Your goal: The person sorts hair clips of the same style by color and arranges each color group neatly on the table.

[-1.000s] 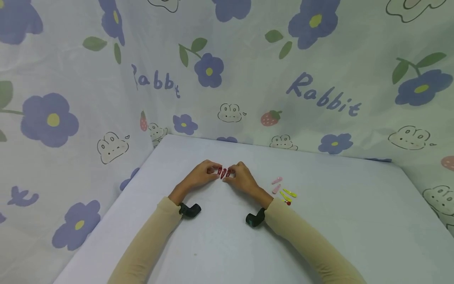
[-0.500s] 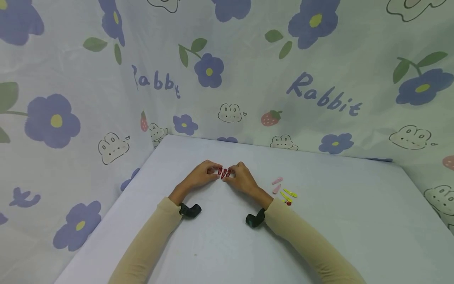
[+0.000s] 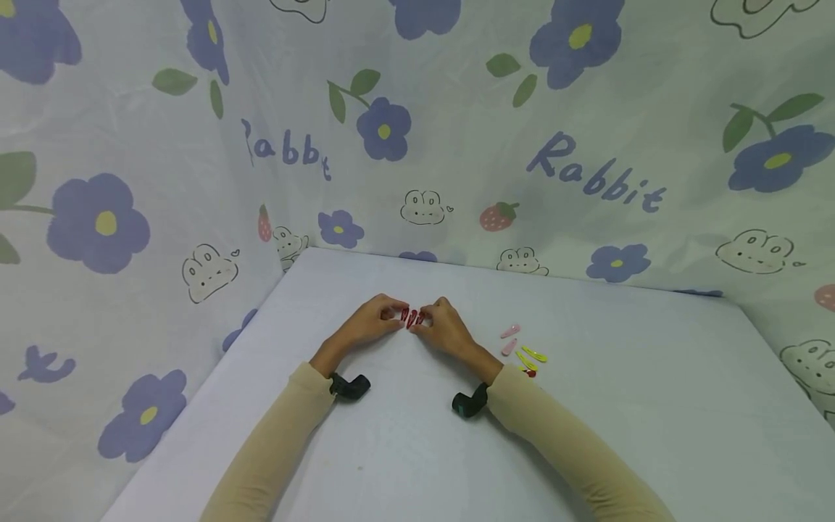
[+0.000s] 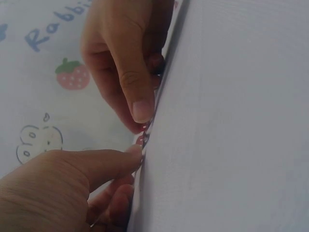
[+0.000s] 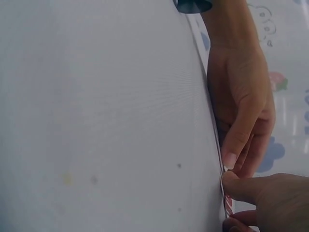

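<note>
Three red snap hair clips stand side by side between the two hands in the head view. My left hand (image 3: pixel 373 320) pinches the left red clip (image 3: pixel 404 314) at its ends between thumb and fingers. The thumb and index finger of my right hand (image 3: pixel 446 330) hold the right red clip (image 3: pixel 420 317) the same way. Between them lies the middle red clip (image 3: pixel 412 319). In the left wrist view, the thumbs of the left hand (image 4: pixel 53 186) and right hand (image 4: pixel 128 53) almost meet over the clips, low at the tabletop. Fingers largely hide the clips in both wrist views.
Right of my right forearm lie two pink hair clips (image 3: pixel 509 347), two yellow hair clips (image 3: pixel 534 354) and a small red piece (image 3: pixel 531 374) near the sleeve. Everything rests on a white-covered table (image 3: pixel 404 449). A patterned cloth (image 3: pixel 457 159) encloses the back and left.
The two hands keep almost the same place and grip. The red clips have shifted very slightly, drawn a little closer together; the pink and yellow clips have not moved.
</note>
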`<state>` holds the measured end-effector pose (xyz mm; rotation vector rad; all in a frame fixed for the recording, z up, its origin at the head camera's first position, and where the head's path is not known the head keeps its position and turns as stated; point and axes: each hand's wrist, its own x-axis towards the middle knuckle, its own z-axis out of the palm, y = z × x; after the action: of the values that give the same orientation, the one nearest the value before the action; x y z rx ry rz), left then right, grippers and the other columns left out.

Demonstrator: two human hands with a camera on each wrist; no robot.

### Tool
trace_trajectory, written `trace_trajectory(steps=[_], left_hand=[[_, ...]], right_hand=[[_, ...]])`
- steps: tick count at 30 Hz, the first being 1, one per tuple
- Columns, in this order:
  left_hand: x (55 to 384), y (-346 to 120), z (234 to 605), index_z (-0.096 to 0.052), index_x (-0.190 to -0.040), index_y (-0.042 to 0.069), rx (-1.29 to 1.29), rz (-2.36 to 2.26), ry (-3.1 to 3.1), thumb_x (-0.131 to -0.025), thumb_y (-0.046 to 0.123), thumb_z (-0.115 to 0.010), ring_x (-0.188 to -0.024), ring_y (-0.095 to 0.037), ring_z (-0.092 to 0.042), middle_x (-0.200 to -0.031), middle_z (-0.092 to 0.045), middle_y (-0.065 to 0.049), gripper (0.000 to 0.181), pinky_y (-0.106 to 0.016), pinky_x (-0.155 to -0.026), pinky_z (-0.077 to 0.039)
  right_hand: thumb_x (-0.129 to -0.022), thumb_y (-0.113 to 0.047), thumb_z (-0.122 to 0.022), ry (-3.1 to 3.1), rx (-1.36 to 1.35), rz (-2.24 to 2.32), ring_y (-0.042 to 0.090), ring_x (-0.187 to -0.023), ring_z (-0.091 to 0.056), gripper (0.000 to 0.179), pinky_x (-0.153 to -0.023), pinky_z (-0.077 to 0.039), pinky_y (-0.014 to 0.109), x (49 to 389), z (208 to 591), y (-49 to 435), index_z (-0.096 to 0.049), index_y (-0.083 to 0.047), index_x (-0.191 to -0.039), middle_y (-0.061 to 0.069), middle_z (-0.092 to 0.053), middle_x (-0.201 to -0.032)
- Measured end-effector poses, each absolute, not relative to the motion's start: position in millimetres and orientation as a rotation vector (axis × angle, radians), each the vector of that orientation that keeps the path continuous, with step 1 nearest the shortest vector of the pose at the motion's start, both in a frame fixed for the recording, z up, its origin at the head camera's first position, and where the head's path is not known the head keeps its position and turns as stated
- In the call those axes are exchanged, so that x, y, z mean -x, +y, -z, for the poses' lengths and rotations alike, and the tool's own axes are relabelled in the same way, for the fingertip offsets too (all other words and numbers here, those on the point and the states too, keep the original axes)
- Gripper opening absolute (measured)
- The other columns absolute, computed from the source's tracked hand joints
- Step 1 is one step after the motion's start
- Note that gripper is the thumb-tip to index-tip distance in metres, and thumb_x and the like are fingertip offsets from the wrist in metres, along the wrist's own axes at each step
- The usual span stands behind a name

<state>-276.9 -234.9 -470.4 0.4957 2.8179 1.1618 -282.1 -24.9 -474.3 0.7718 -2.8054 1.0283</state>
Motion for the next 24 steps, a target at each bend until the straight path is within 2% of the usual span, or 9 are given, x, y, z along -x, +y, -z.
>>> trace_trajectory(steps=[17,24], left_hand=[[277.7,-235.3,472.0,-0.065,-0.131,0.011,-0.484,-1.15,2.827,-0.092,0.016,-0.072,-0.102,-0.022,-0.058,-0.118,-0.061,-0.011,0.04,-0.038,-0.089,-0.047],[277.8,-236.0,473.0,-0.065,-0.132,0.01,-0.489,-1.144,2.829,-0.093,0.017,-0.071,-0.104,-0.023,-0.058,-0.121,-0.061,-0.012,0.04,-0.041,-0.091,-0.048]], right_hand=[[-0.089,-0.025,-0.077,-2.836,-0.794,-1.024,0.016,-0.083,-0.046,0.044,-0.068,-0.037,0.026,281.3,471.3,-24.8,-0.069,0.004,-0.121,0.012,-0.056,-0.097],[-0.09,-0.026,-0.076,-2.877,-0.782,-1.011,0.017,-0.085,-0.047,0.048,-0.07,-0.039,0.026,282.0,469.9,-24.7,-0.066,0.004,-0.126,0.012,-0.056,-0.1]])
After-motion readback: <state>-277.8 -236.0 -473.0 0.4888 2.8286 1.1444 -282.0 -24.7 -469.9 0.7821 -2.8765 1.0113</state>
